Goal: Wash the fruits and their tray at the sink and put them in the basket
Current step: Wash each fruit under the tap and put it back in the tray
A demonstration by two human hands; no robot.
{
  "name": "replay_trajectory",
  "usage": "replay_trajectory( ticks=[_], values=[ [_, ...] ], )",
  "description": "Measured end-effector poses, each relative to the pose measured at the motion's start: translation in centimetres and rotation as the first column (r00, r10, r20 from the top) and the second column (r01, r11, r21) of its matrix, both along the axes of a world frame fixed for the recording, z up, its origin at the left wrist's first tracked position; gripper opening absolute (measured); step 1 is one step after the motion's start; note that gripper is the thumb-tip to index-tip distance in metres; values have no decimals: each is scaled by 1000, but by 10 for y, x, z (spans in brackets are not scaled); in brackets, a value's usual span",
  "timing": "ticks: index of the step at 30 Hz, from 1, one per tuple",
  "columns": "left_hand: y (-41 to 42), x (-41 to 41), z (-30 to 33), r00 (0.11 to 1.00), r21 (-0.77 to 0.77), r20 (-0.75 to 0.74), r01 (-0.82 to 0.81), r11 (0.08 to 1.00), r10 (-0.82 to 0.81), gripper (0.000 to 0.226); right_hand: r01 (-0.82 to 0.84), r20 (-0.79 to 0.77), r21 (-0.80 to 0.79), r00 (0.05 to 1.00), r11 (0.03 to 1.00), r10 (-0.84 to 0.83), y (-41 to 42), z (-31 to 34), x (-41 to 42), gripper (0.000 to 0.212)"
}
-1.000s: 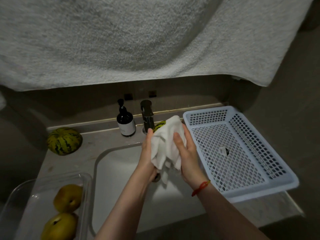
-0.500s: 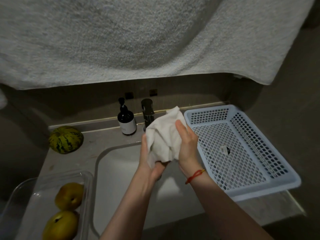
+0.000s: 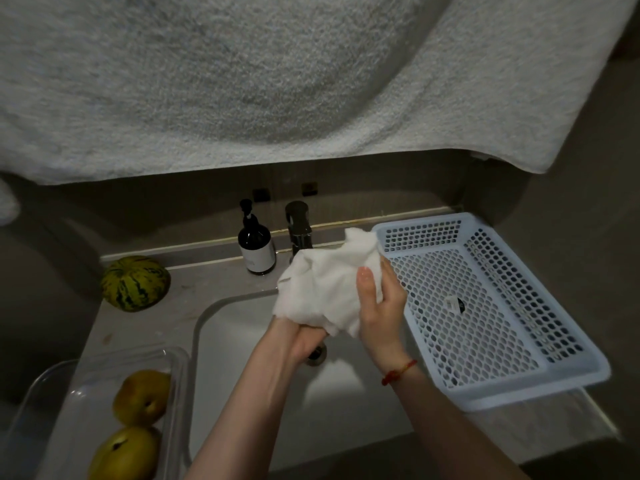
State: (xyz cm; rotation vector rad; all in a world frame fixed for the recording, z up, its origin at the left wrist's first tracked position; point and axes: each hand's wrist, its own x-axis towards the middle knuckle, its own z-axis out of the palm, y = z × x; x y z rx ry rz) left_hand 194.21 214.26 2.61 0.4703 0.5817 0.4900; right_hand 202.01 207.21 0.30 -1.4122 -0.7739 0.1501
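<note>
Cloth (image 3: 325,289) hides whatever both hands hold.

Cloth (image 3: 329,289): plain white. Basket (image 3: 588,386): pale blue, perforated all over with a hole grid. Melon (image 3: 135,283): yellow-green with dark green stripes. Two fruits (image 3: 142,398) in the clear tray (image 3: 166,355): yellow-brown. Pump bottle (image 3: 256,242): dark, white label. Sink (image 3: 235,358): white. Tabletop (image 3: 145,327): light grey. Wrist cord (image 3: 398,371): red. Hanging towel (image 3: 277,81): off-white terry.
</note>
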Motion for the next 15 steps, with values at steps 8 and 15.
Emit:
replay_trajectory(
  ticks=[8,15],
  values=[
    [-18,10,-10,992,-5,68,-104,995,104,36,0,-619,139,781,990,87,9,3,-1,32],
    [-17,11,-9,962,587,-33,-201,784,271,48,-145,-848,306,407,941,339,0,-2,11,51]
  ],
)
